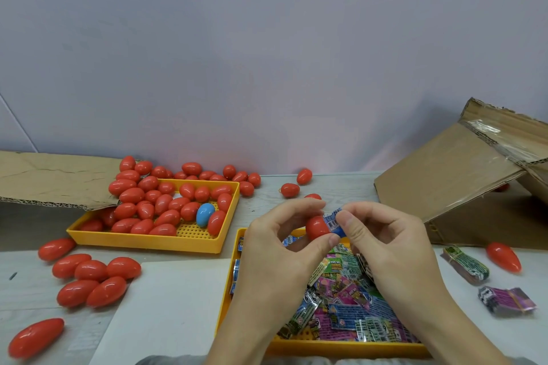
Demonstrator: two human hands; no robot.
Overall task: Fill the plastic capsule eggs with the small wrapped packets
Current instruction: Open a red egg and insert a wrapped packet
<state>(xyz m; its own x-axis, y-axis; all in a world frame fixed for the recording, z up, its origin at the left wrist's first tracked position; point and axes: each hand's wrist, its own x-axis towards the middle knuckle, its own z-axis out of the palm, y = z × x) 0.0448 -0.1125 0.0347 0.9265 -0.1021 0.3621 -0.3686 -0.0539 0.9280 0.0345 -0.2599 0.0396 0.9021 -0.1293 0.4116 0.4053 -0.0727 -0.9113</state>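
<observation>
Over a pale worktop, above the yellow packet tray point(228, 275): left hand point(278, 246) gripping the light, slick red egg half point(316, 227), right hand point(382, 243) pinching the soft, crinkly blue packet point(333, 221) by its edge, likely feeding it in.

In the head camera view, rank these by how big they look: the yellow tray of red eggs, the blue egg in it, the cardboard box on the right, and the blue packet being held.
1. Cardboard box
2. Yellow tray
3. Blue egg
4. Blue packet, though fingers partly hide it, so its place against the egg is unsure.
</observation>
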